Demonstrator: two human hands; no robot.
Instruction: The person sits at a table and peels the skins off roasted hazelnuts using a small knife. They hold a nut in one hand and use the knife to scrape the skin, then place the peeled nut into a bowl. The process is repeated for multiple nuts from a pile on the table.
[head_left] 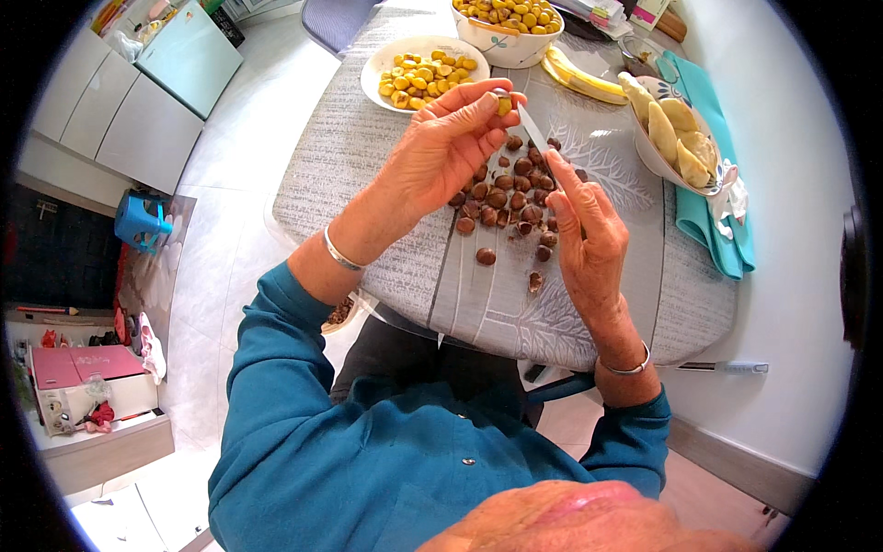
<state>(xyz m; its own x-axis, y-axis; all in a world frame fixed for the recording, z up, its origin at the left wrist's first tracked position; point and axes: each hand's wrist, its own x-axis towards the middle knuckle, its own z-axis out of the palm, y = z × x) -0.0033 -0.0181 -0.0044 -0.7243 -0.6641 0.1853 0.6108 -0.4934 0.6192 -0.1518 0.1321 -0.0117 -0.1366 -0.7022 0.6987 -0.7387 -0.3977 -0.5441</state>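
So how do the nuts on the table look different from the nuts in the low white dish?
The table nuts are brown; the dish nuts are mostly yellow. The table nuts seem mostly in their shells; the dish nuts look peeled. Both are small and roundish.

White wall (782, 285) fills right side; grey-brown baseboard (745, 465) lower right. Floor (221, 239): pale tiles, grout lines visible, bright patches upper left. Glossy whitish cabinets (138, 129) upper left, pale aqua top surface (189, 69). Blue plastic stool (143, 221) left, near black panel (60, 248). Low unit (115, 451) lower left, clutter on top. Grey-blue chair (338, 23) top edge. Table (349, 170) center, grey patterned cover, rounded corners. Lighting bright, daylight-like.
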